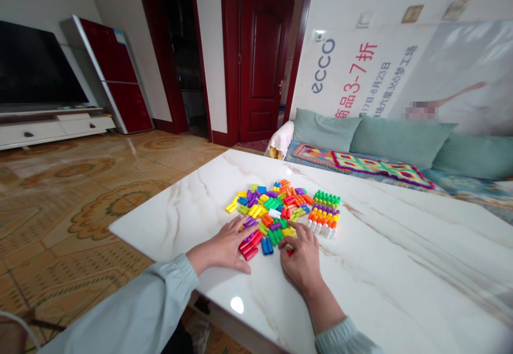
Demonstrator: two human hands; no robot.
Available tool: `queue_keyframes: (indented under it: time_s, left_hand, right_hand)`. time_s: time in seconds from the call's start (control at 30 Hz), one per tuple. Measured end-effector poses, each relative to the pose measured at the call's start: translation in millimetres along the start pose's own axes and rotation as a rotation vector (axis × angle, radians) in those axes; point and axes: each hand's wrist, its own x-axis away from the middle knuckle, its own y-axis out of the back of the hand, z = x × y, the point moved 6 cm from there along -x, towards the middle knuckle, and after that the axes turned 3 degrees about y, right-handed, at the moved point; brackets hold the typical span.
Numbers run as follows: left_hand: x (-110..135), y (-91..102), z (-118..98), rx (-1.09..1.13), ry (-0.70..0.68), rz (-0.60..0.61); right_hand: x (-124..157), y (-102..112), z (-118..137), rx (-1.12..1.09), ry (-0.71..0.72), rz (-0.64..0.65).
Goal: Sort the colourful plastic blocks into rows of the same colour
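Note:
A loose pile of bright plastic building blocks (272, 204), shaped like joined round-ended tubes, lies on the white marble-look table (401, 268). My left hand (224, 244) rests at the pile's left front edge with its fingers spread, touching purple and red blocks. Red blocks (249, 247) lie by its fingertips, and a blue block (266, 246) sits between my hands. My right hand (302, 255) is at the pile's right front, fingers curled and index reaching forward. A bit of a red block (289, 253) shows under its fingers. Right of the pile stands a neat set of joined blocks (324, 214) in green, purple, orange and white rows.
Beyond the table is a sofa with green cushions (404, 139) and a colourful knitted mat (380, 167). A dark red door (264, 60) stands ajar at the back. To the left are a red fridge (110, 73), a television (38, 68) and a white cabinet (56, 127).

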Motion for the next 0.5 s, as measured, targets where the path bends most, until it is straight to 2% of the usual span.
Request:
queue_keyframes:
  time_s: [0.5]
  left_hand:
    - [-27.0,4.3,-8.9,-0.037,0.104,-0.026]
  right_hand:
    - [1.4,0.8,-3.0,0.046,-0.03,0.013]
